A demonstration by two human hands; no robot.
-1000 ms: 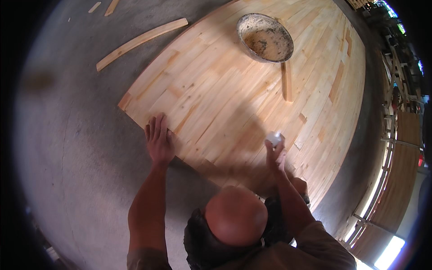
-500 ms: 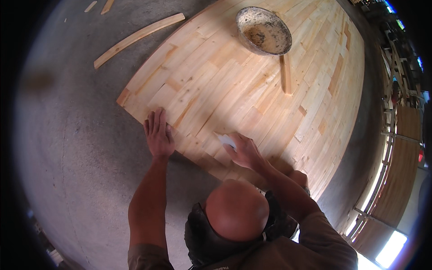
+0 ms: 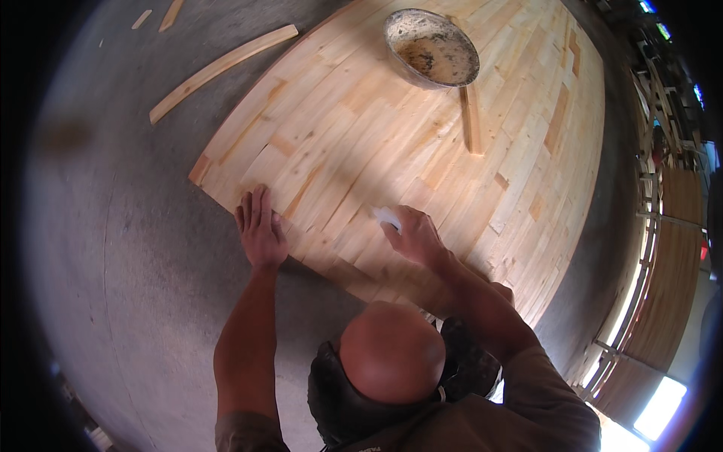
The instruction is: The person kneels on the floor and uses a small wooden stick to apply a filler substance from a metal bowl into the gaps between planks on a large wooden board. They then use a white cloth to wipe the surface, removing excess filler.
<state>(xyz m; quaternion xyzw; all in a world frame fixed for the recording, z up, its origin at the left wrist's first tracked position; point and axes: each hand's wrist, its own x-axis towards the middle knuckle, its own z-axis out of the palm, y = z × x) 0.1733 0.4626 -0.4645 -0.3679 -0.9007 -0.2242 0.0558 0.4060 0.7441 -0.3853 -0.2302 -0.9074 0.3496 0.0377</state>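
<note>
Right hand (image 3: 416, 239) closed on small white pad (image 3: 387, 218), pressing it onto pale wood panel (image 3: 392, 128) lying on concrete floor (image 3: 113, 248), near its close edge. Left hand (image 3: 260, 230) flat, open, bracing that edge. My judgement: rub along grain, even pressure, keep brace firm. Metal bowl (image 3: 431, 49) sits well apart at far side.

We see a large wooden panel (image 3: 392, 128) lying flat on the grey concrete floor (image 3: 113, 264). It is made of many pale, narrow boards glued side by side, with some darker patches set in. Its near-left edge is cut straight. Our left hand (image 3: 260, 230) rests flat, fingers spread, on that near edge. Our right hand (image 3: 414, 237) presses a small white scraper (image 3: 388, 218) against the panel's surface, close to the same edge and well apart from the left hand.
</note>
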